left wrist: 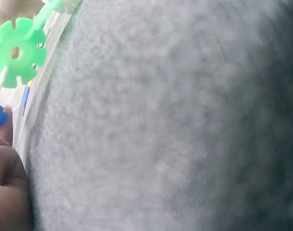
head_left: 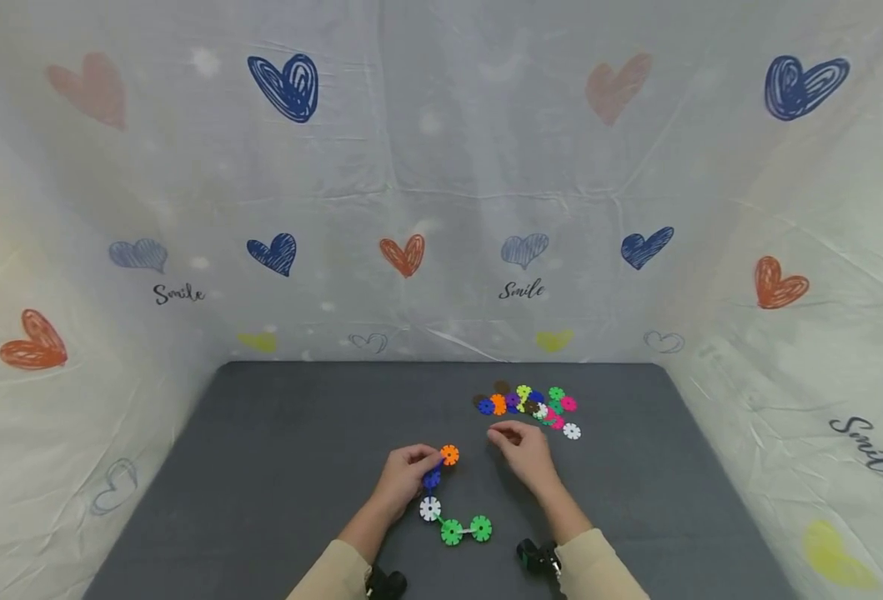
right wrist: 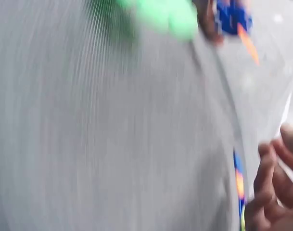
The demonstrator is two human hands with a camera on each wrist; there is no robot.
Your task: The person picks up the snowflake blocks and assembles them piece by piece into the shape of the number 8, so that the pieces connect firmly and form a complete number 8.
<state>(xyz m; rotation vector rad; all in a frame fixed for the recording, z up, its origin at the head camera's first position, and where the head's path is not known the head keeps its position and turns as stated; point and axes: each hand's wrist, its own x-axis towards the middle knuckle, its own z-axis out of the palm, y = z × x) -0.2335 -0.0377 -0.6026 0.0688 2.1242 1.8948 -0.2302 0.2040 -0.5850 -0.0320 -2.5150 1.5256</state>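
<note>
In the head view my left hand (head_left: pixel 405 477) pinches the upper end of a linked chain of notched plastic discs. An orange disc (head_left: pixel 450 455) sticks out just past its fingertips, with a blue disc (head_left: pixel 432 478) below them. Farther down the chain come a white disc (head_left: pixel 429 508), a green disc (head_left: pixel 452 532) and, at the end, another green disc (head_left: pixel 481 527). My right hand (head_left: pixel 524 454) hovers between the chain and a pile of loose discs (head_left: pixel 531 405), its fingers loosely bent. Nothing shows between the thumb and fingers of the right hand (right wrist: pixel 276 185) in the right wrist view.
The loose discs lie toward the back right of the dark grey table (head_left: pixel 298 450), with a white disc (head_left: pixel 572 431) at their near edge. A pale curtain (head_left: pixel 441 167) printed with hearts surrounds the table's back and sides. Black wrist cameras (head_left: pixel 534 557) sit on both wrists.
</note>
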